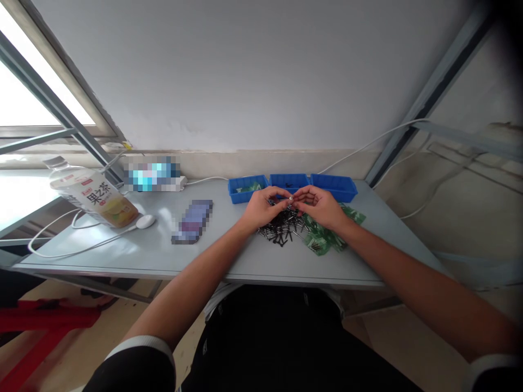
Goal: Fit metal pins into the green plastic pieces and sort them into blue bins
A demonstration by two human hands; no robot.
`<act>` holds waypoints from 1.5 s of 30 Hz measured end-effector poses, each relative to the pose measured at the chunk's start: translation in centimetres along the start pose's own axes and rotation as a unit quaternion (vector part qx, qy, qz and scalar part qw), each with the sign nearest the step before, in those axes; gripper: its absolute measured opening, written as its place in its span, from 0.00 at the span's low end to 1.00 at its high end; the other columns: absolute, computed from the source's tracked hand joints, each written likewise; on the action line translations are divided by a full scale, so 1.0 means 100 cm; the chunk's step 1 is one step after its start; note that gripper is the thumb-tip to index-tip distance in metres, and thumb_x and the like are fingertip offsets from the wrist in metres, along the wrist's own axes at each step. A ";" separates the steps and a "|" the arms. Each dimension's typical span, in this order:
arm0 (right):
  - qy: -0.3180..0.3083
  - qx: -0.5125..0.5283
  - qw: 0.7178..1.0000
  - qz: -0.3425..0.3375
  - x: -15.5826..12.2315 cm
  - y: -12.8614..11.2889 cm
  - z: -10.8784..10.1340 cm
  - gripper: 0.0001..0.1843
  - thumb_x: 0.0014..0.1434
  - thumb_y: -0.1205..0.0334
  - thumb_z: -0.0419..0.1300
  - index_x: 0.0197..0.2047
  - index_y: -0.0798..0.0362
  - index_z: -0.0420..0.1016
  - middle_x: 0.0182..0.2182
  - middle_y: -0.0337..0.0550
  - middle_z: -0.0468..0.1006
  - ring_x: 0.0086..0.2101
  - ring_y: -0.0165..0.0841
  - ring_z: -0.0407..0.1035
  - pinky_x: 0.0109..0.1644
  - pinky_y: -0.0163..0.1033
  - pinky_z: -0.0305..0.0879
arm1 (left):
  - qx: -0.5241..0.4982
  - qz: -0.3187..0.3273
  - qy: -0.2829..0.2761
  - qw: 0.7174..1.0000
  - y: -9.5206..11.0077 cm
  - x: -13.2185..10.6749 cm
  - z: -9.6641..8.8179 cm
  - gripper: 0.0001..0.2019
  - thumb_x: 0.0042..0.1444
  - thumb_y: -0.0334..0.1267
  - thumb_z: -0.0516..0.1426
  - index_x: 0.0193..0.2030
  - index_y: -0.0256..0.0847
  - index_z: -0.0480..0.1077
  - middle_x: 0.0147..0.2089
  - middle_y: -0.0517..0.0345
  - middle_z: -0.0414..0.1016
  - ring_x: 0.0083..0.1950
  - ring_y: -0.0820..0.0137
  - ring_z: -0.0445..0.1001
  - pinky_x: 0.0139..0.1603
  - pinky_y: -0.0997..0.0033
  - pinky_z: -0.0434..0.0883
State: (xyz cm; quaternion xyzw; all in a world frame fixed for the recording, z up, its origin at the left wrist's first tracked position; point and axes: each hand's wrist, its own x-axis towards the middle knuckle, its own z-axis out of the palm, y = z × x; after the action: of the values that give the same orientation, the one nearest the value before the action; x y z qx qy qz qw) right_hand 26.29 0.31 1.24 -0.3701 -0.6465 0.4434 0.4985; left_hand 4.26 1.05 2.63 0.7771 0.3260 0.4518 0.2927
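Note:
My left hand (263,207) and my right hand (318,207) meet fingertip to fingertip above the table. Both are closed in a pinch around a small shiny metal piece (291,199), too small for me to tell its exact kind. Below them spreads a heap of dark screws (280,234). To its right, partly under my right wrist, lie several green plastic packets (318,244), some with small parts showing inside. Just behind my hands stand three blue bins: the left bin (237,197) holds green packets, the middle bin (281,178) has something dark in it, and the right bin (345,195) is partly covered.
On the grey table (229,264), a blurred phone-like object (193,222) lies left of my forearm. Farther left, a drink bottle (98,198) leans beside a white round charger (146,221) and its cable. A white power strip (177,185) sits near the wall. Metal posts flank the table.

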 end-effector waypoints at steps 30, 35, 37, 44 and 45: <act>0.024 0.027 0.999 -0.007 0.003 0.003 -0.005 0.19 0.58 0.43 0.75 0.42 0.48 0.82 0.35 0.43 0.84 0.31 0.38 0.79 0.42 0.49 0.81 | 0.005 -0.053 0.034 0.998 -0.004 0.002 0.000 0.13 0.62 0.50 0.67 0.43 0.41 0.82 0.45 0.52 0.84 0.47 0.65 0.80 0.48 0.64 0.76; -0.007 -0.024 1.000 0.010 0.001 0.002 -0.005 0.21 0.57 0.40 0.74 0.42 0.49 0.83 0.38 0.46 0.87 0.38 0.43 0.82 0.49 0.52 0.82 | -0.074 -0.056 0.037 0.995 -0.011 0.004 0.003 0.14 0.60 0.50 0.68 0.42 0.40 0.82 0.51 0.48 0.83 0.53 0.62 0.80 0.50 0.64 0.77; -0.013 -0.066 0.998 0.015 0.000 0.002 -0.005 0.21 0.57 0.41 0.74 0.42 0.49 0.85 0.39 0.46 0.87 0.38 0.43 0.82 0.51 0.53 0.81 | -0.102 -0.061 0.032 0.992 -0.013 0.004 0.004 0.14 0.60 0.49 0.68 0.43 0.40 0.81 0.52 0.48 0.83 0.55 0.62 0.81 0.55 0.63 0.77; 0.037 -0.056 0.997 -0.029 0.000 -0.004 -0.004 0.20 0.60 0.43 0.72 0.47 0.49 0.84 0.40 0.46 0.86 0.41 0.42 0.81 0.50 0.51 0.81 | -0.073 -0.098 0.026 0.992 -0.010 0.003 0.004 0.17 0.62 0.52 0.66 0.45 0.39 0.81 0.46 0.51 0.85 0.47 0.63 0.82 0.53 0.62 0.77; 0.036 -0.055 0.997 -0.036 0.000 -0.005 -0.004 0.20 0.60 0.44 0.72 0.49 0.48 0.84 0.40 0.46 0.86 0.41 0.42 0.80 0.49 0.51 0.82 | -0.046 -0.091 0.024 0.994 -0.009 0.003 0.003 0.16 0.62 0.52 0.66 0.44 0.40 0.82 0.46 0.51 0.85 0.48 0.63 0.81 0.52 0.62 0.77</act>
State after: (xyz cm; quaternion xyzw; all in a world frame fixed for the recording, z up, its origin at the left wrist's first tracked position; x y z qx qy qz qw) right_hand 26.70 0.21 1.75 -0.3890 -0.6647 0.3749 0.5161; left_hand 4.44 1.76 1.97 0.7186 0.3816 0.4563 0.3602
